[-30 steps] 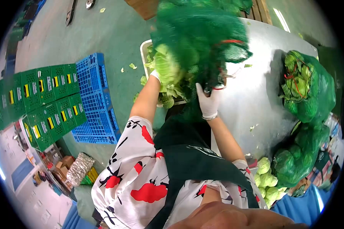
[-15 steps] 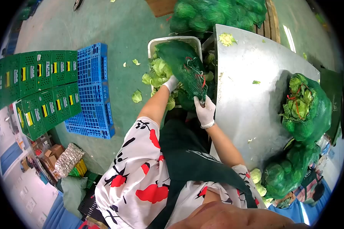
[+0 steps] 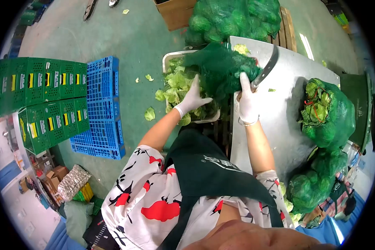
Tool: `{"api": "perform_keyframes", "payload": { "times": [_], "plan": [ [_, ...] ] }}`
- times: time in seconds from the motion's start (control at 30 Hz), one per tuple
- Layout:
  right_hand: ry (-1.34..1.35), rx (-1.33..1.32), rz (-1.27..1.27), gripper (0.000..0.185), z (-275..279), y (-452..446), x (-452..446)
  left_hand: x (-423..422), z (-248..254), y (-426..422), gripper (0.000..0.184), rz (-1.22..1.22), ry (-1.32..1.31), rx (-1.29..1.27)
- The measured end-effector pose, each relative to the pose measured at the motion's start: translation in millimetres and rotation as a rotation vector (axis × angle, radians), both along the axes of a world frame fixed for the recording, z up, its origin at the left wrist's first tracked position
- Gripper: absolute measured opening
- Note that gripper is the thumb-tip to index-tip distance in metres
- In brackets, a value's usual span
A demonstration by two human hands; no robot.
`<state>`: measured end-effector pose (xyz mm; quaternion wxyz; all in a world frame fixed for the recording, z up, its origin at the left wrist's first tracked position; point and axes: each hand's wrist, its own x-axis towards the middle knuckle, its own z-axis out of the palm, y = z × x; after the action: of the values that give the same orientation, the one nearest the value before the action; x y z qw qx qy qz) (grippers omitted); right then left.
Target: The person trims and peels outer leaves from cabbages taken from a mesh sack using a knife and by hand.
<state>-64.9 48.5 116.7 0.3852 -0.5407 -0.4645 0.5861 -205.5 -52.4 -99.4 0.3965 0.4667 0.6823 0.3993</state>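
Note:
My right hand [image 3: 249, 101], in a white glove, is closed round the handle of a knife [image 3: 269, 66] and a bunched green net bag [image 3: 221, 68]. The curved blade points up and away over the metal table's left edge. My left hand [image 3: 192, 98], also gloved, is spread with thumb and fingers apart, just left of the net, over a white bin [image 3: 167, 62]. Loose cabbage leaves [image 3: 178, 83] fill the bin. The net hangs over the bin's right part and hides it.
Filled net bags of cabbages [image 3: 331, 116] stand at the right of the metal table [image 3: 271, 129]; more bags [image 3: 227, 21] lie beyond it. A blue pallet [image 3: 102, 108] and green crates [image 3: 50, 81] stand at left. A cardboard box [image 3: 175, 14] is at the top.
The net bag has moved up and right, bunched in my right hand, and the knife blade now shows. My left hand has risen off the leaves and opened.

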Motion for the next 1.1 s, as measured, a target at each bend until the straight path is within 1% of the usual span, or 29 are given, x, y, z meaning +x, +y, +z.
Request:
{"api": "perform_keyframes", "payload": {
  "times": [0.03,0.07,0.1,0.13,0.17,0.2,0.23,0.3,0.33,0.4,0.47,0.5,0.57,0.63,0.73,0.77,0.8,0.83,0.87,0.9,0.93,0.97,1.0,1.03,1.07,1.1],
  "plan": [
    [0.014,0.071,0.031,0.014,12.3,0.1,-5.6,9.2,26.0,7.0,0.126,-0.014,-0.008,0.082],
    [0.029,0.146,0.061,0.013,23.8,1.6,-12.0,13.7,46.1,19.6,0.125,-0.039,-0.119,0.164],
    [0.035,0.164,0.085,0.012,34.6,3.6,-18.1,15.0,62.9,37.1,0.124,-0.063,-0.23,0.244],
    [0.038,0.218,0.032,0.01,36.8,3.9,-24.4,13.5,80.1,54.3,0.117,-0.075,-0.244,0.319],
    [0.05,0.311,0.1,0.011,50.0,1.9,-29.1,12.0,97.6,71.4,0.11,-0.089,-0.259,0.393],
    [0.021,0.4,0.164,0.013,63.1,-0.9,-33.1,9.3,106.8,88.1,0.098,-0.089,-0.177,0.46],
    [-0.004,0.492,0.224,0.015,76.2,-3.7,-37.2,4.5,87.4,111.2,0.078,-0.093,-0.287,0.414],
    [0.104,0.625,0.254,0.015,98.3,-9.0,-48.2,-15.7,67.5,151.4,0.049,-0.072,-0.497,0.472],
    [0.16,0.69,0.273,0.015,109.4,-11.7,-53.6,-25.5,75.9,163.2,0.049,-0.072,-0.56,0.489],
    [0.264,0.655,0.291,0.015,121.8,-15.9,-52.8,-38.0,113.7,159.9,0.048,-0.075,-0.613,0.518],
    [0.035,0.749,0.323,0.021,128.4,-16.6,-46.8,-45.0,149.5,155.5,0.048,-0.094,-0.627,0.568],
    [0.048,0.788,0.344,0.022,134.1,-21.1,-48.6,-48.5,166.6,154.0,0.048,-0.102,-0.632,0.596],
    [0.141,0.778,0.437,0.029,146.7,-30.9,-46.2,-52.7,199.9,147.3,0.047,-0.117,-0.631,0.654],
    [0.08,0.759,0.457,0.029,149.3,-33.8,-33.4,-58.2,229.9,132.2,0.047,-0.125,-0.617,0.711],
    [0.194,0.532,0.407,0.029,159.6,-38.8,-3.0,-62.8,260.3,94.2,0.047,-0.141,-0.527,0.795],
    [0.233,0.534,0.326,0.031,146.9,-30.1,10.2,-65.7,262.8,79.3,0.047,-0.126,-0.521,0.799],
    [0.271,0.534,0.248,0.033,127.6,-20.8,25.5,-67.7,264.1,63.1,0.047,-0.084,-0.582,0.747],
    [0.265,0.471,0.169,0.033,114.7,-18.2,38.4,-76.1,252.3,47.0,0.049,0.101,-0.899,0.541],
    [0.263,0.409,0.091,0.034,99.0,-16.0,51.5,-84.4,240.8,30.7,0.052,0.363,-1.234,0.382],
    [0.255,0.324,0.124,0.034,69.5,-11.2,70.3,-96.9,205.6,12.4,0.055,0.543,-1.204,0.346],
    [0.212,0.279,0.104,0.033,58.8,-22.1,76.8,-118.0,144.5,-14.0,0.054,0.613,-1.064,0.346],
    [0.159,0.189,0.134,0.033,38.8,-30.1,87.7,-145.5,79.6,-44.5,0.053,0.722,-1.105,0.254],
    [0.105,0.101,0.168,0.033,18.7,-38.0,98.4,-159.7,45.2,-78.3,0.052,0.85,-1.175,0.173],
    [0.127,0.04,0.15,0.034,-10.4,-47.5,103.8,-176.4,7.3,-116.5,0.053,0.867,-1.174,0.184],
    [0.143,-0.025,0.165,0.039,-34.9,-58.2,108.3,-176.2,5.1,-149.3,0.054,0.964,-1.203,0.133],
    [0.039,-0.094,0.208,0.044,-55.1,-66.5,110.7,-186.7,-17.8,-177.8,0.056,1.078,-1.252,0.08]
  ]
}}
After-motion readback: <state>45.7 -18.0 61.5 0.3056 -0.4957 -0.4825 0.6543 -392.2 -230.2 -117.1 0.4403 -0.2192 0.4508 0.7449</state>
